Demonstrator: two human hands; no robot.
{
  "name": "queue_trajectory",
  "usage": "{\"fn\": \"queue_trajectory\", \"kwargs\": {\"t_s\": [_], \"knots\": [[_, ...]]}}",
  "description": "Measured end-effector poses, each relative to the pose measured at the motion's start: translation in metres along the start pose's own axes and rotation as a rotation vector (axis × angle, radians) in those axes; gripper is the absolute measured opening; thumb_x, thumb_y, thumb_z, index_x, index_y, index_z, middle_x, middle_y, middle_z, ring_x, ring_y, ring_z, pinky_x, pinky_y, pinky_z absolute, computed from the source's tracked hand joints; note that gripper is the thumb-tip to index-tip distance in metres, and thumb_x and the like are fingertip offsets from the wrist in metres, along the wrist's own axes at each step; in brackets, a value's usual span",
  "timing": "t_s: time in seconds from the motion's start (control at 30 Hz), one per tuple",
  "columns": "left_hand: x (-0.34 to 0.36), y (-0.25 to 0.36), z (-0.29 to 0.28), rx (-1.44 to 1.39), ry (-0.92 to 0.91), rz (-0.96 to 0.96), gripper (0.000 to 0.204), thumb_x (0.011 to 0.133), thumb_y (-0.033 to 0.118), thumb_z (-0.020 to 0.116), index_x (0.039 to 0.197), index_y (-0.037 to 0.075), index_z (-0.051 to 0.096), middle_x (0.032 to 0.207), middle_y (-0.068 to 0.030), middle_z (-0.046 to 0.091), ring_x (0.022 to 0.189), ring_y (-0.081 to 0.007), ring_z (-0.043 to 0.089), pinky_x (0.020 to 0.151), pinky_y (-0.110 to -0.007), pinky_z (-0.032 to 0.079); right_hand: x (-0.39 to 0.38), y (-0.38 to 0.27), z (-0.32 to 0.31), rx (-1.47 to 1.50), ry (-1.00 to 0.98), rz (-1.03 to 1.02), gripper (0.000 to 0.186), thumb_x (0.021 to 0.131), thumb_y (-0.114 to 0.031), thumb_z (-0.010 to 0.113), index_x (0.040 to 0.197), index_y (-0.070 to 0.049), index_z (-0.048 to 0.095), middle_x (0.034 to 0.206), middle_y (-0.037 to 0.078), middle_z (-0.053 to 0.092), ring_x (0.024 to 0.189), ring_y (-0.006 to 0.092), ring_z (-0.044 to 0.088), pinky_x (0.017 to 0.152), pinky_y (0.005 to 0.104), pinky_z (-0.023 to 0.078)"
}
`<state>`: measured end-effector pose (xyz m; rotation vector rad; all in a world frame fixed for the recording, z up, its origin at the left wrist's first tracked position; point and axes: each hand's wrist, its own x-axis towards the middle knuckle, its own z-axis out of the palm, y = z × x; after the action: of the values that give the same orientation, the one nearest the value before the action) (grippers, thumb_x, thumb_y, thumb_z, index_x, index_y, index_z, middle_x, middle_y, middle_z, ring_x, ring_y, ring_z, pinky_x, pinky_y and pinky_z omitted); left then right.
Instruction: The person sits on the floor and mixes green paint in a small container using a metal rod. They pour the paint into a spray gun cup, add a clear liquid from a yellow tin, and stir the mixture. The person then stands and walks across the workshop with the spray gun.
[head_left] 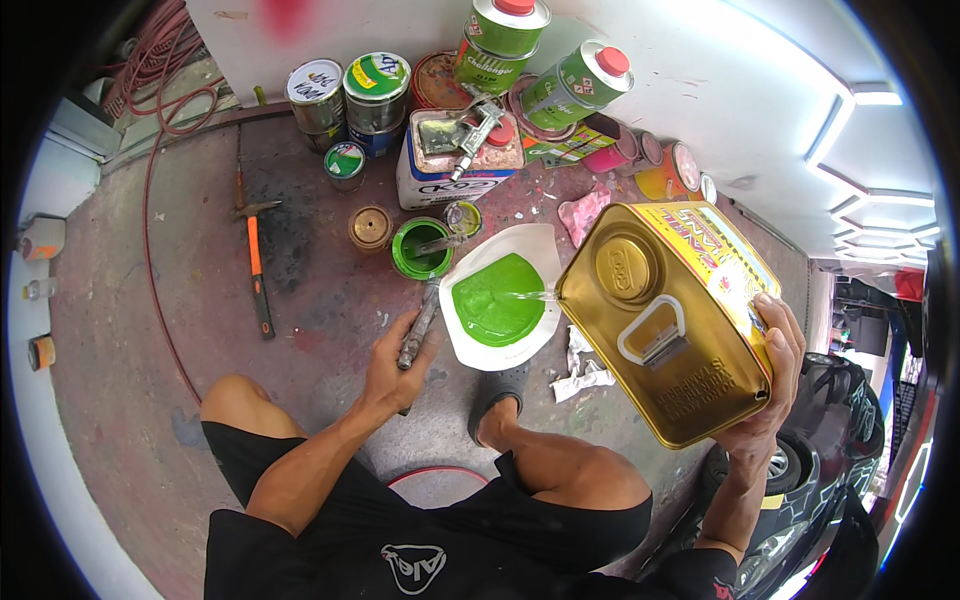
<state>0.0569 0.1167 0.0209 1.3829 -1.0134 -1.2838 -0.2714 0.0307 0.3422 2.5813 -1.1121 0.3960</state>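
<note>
Head view | right hand (770, 385) grips tilted gold can (668, 318) | left hand (397, 368) clasps stirring stick (420, 325) beside white bowl (520, 245)

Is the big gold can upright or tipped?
Tipped. The right hand tilts the gold can, and clear liquid streams into the white bowl of green paint.
</note>
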Motion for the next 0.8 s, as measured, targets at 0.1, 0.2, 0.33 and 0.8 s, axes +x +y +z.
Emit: {"fn": "queue_trajectory", "kwargs": {"t_s": [0.1,0.2,0.33,0.8], "knots": [[0.0001,-0.0028,-0.0003,0.005,0.004,0.034,0.045,0.108,0.025,0.078,0.142,-0.002,0.067,0.087,-0.0051,0.069,0.079,-0.0106,0.060,0.071,-0.033,0.051,0.0005,-0.0008,-0.0001,-0.001,-0.002,-0.004,0.102,0.083,-0.030,0.101,0.162,-0.011,0.039,0.150,0.027,0.066,0.133,0.0490,0.068,0.113,0.0579,0.055],[0.0002,-0.0006,0.0003,0.013,-0.003,0.031,0.044,0.108,0.024,0.078,0.142,-0.002,0.067,0.087,-0.0053,0.069,0.079,-0.0110,0.061,0.071,-0.033,0.051,-0.0006,-0.0007,-0.0014,0.001,0.001,0.003,0.102,0.084,-0.030,0.101,0.162,-0.012,0.039,0.150,0.027,0.065,0.133,0.0490,0.068,0.113,0.0580,0.055],[-0.0002,-0.0009,0.0000,0.027,-0.004,0.031,0.044,0.108,0.025,0.078,0.142,-0.002,0.067,0.087,-0.0054,0.069,0.079,-0.0112,0.060,0.071,-0.033,0.051,-0.0011,-0.0029,-0.0010,0.010,0.001,0.012,0.102,0.084,-0.030,0.101,0.163,-0.012,0.039,0.150,0.026,0.065,0.134,0.0490,0.068,0.113,0.0581,0.055],[-0.0019,0.0025,0.0013,0.020,-0.014,0.014,0.042,0.108,0.024,0.077,0.140,-0.002,0.068,0.088,-0.0067,0.070,0.079,-0.0118,0.061,0.071,-0.034,0.051,-0.0037,-0.0037,-0.0048,-0.021,-0.007,0.006,0.102,0.085,-0.030,0.100,0.163,-0.013,0.038,0.149,0.026,0.065,0.134,0.0488,0.068,0.113,0.0583,0.056]]}}
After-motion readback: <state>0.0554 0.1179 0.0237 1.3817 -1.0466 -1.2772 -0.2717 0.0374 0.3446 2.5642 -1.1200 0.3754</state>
